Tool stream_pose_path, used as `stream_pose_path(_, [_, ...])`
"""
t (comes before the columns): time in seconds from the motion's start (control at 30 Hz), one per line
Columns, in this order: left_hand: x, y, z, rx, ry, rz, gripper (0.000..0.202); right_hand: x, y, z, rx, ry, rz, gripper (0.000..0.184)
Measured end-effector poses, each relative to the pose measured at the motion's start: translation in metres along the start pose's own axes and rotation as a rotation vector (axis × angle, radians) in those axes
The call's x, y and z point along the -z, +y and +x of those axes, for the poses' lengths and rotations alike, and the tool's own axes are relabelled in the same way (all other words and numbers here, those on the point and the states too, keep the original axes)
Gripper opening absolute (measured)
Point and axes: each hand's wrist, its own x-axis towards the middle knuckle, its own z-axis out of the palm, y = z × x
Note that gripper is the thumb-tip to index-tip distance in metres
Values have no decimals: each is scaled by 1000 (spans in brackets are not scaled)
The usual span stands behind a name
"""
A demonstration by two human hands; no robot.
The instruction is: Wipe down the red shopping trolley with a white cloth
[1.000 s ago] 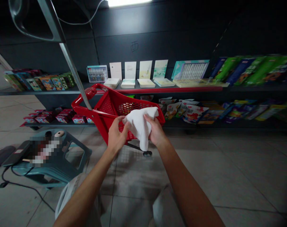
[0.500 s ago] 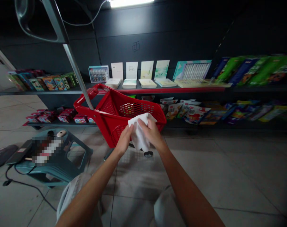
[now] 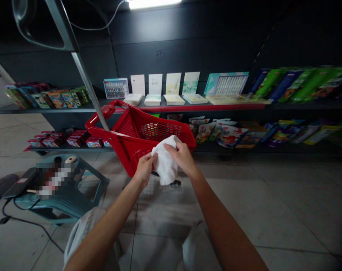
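Observation:
A white cloth (image 3: 165,165) hangs between my two hands, in front of a red shopping cart (image 3: 120,145). My left hand (image 3: 144,169) pinches its left edge between thumb and fingers. From the upper right, my right hand (image 3: 183,156) grips the cloth with the thumb on top; some of those fingers are hidden behind it. The cloth droops below the hands and covers part of the cart's near side. The cart's perforated basket lies just beyond the hands.
A teal plastic stool (image 3: 69,199) with a cabled device stands at the left. Behind the cart, a shelf (image 3: 171,109) holds notebooks and boxes, with snack bags (image 3: 230,133) lower down. A metal pole (image 3: 88,86) rises by the cart handle. Tiled floor (image 3: 233,199) lies at the right.
The left hand has moved slightly left and down along the cloth's edge. The cloth's folds have shifted, and its lower end hangs a little further down and left.

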Motion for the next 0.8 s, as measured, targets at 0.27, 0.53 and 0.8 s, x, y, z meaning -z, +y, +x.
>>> stream_pose_path(0.27, [5,12,2,-95,-6,-97,40,4,-8,2,-145,-19,310,54])
stream_pose_path(0.53, [21,21,4,-15,-114,-59,35,8,9,8,62,86,173,67])
stream_pose_path(0.8, [42,43,-1,53,-346,359,27,41,-11,8,402,315,-33,12])
